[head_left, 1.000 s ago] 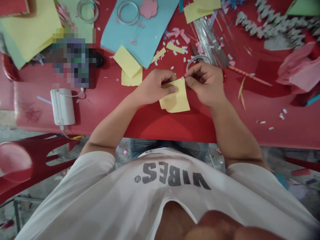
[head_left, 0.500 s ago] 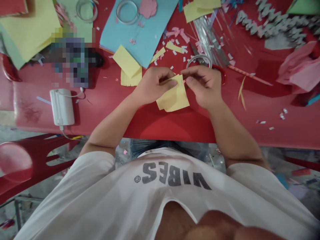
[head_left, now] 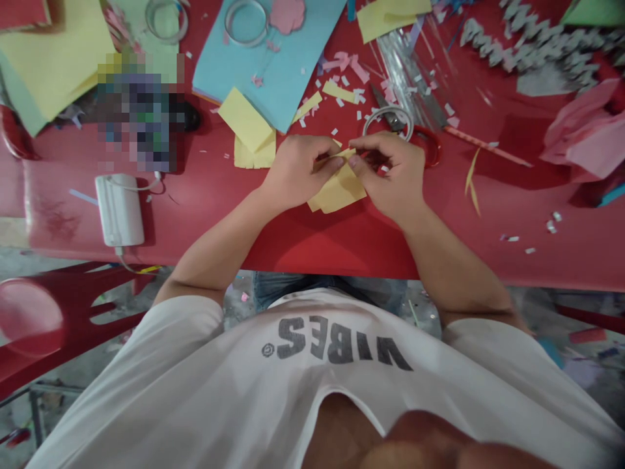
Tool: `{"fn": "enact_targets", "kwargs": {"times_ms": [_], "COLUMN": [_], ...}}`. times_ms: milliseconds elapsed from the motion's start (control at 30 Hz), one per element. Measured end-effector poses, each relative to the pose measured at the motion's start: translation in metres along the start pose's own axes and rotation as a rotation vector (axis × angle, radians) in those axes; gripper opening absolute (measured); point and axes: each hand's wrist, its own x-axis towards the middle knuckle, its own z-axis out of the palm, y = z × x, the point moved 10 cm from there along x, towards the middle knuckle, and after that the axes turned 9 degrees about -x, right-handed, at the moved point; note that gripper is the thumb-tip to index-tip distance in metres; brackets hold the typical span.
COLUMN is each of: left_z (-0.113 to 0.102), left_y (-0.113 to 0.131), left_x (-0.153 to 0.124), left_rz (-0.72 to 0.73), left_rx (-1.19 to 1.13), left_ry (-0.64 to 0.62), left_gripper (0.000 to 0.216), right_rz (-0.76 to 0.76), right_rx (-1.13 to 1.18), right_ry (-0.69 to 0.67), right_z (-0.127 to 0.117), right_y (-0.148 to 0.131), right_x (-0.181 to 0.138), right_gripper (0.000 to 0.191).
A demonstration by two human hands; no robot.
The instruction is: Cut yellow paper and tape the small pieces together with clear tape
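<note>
Folded sheet of yellow paper located between the person's two hands, above the near half of the red plastic table; contact between its lower edge and the tabletop cannot be confirmed. Left hand: fingers curled, not spread, thumb pressed against the sheet, pinching it near the upper edge. Right hand: thumb and fingertips pressed together, pinching the same upper edge just beside the left thumb. Exact fold lines are hidden by the fingers.

Scissors with a red handle lie just beyond the right hand. Loose yellow paper pieces sit to the left of the hands, overlapping the edge of a blue card sheet. Pink and white paper scraps are scattered beyond the hands. A white power bank with a cable lies toward the table's left side. Crumpled pink paper lies at far right. The person wears a white T-shirt printed "VIBES"
</note>
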Motion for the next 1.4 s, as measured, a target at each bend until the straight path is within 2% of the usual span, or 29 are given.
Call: {"fn": "enact_targets", "kwargs": {"times_ms": [167, 433, 833, 1000, 1167, 1400], "left_z": [-0.003, -0.010, -0.014, -0.014, -0.011, -0.009], "left_y": [-0.003, 0.003, 0.003, 0.002, -0.006, 0.005], "left_x": [0.002, 0.000, 0.000, 0.001, 0.005, 0.001], "left_rz": [0.008, -0.008, -0.053, -0.014, 0.050, 0.074], "left_rx": [0.061, 0.126, 0.016, 0.007, -0.031, 0.023], "left_ry": [0.052, 0.105, 0.104, 0.110, 0.115, 0.089], "left_gripper": [0.023, 0.026, 0.021, 0.020, 0.030, 0.032], "right_rz": [-0.102, -0.157, -0.225, -0.218, -0.191, -0.176], "right_rx": [-0.029, -0.079, -0.158, -0.106, -0.029, -0.028], "right_ry": [0.029, 0.012, 0.024, -0.002, 0.022, 0.063], "right_z": [0.001, 0.003, 0.002, 0.006, 0.005, 0.001], "right_y": [-0.004, -0.011, -0.019, -0.016, -0.013, -0.014], "right_x": [-0.001, -0.005, -0.008, -0.007, -0.005, -0.003], "right_gripper": [0.037, 0.031, 0.034, 0.037, 0.039, 0.032]}}
